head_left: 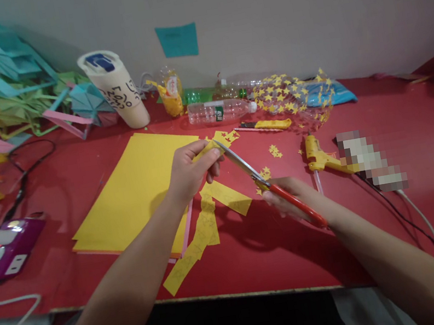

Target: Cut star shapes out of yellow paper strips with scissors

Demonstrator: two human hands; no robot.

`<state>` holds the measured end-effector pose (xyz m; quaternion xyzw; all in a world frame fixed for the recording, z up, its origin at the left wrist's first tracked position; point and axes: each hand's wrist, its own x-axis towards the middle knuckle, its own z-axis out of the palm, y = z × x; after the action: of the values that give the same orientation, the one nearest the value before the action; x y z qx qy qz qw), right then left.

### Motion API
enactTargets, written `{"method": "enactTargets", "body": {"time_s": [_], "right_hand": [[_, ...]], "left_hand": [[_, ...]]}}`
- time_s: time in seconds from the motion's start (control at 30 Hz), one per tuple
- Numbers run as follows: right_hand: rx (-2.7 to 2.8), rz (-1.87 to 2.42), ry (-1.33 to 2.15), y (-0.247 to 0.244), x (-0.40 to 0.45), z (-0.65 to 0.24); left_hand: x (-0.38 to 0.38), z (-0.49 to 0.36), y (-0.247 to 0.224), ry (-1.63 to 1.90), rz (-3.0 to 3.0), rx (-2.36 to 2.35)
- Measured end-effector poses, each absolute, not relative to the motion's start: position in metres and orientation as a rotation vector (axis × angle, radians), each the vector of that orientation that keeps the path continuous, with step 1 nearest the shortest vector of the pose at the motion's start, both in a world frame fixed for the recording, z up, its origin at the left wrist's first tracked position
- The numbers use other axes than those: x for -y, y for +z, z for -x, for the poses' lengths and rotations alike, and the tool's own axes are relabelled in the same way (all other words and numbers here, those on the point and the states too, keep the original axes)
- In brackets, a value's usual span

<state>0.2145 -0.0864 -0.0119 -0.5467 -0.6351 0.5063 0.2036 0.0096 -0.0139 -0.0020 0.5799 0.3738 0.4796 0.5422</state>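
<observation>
Yellow paper piece [211,145] is held above the worktop [283,262], pinched by the fingers of the left hand [189,170]; the scissors [259,177] are gripped by those of the right hand [289,195]. Short, steady snips are best made, with fingers kept clear.

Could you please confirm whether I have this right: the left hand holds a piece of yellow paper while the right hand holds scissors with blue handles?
Not quite: the handles of the scissors are red, not blue, as the head view shows. The left hand does hold a piece of yellow paper, and the right hand holds the scissors.
</observation>
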Motion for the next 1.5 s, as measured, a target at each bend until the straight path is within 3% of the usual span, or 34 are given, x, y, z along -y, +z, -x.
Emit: {"method": "enactTargets", "body": {"time_s": [0.43, 0.87, 1.5], "right_hand": [[1.815, 1.525, 1.329, -0.018, 0.083, -0.218], [1.633, 1.433, 1.528, -0.014, 0.089, -0.212], [1.673, 1.336, 1.527, -0.032, 0.096, -0.21]], "left_hand": [[0.009, -0.006, -0.007, 1.13, -1.409, -0.789], [0.016, -0.015, -0.008, 1.174, -1.452, -0.833], [0.018, -0.017, -0.009, 1.139, -1.462, -0.876]]}}
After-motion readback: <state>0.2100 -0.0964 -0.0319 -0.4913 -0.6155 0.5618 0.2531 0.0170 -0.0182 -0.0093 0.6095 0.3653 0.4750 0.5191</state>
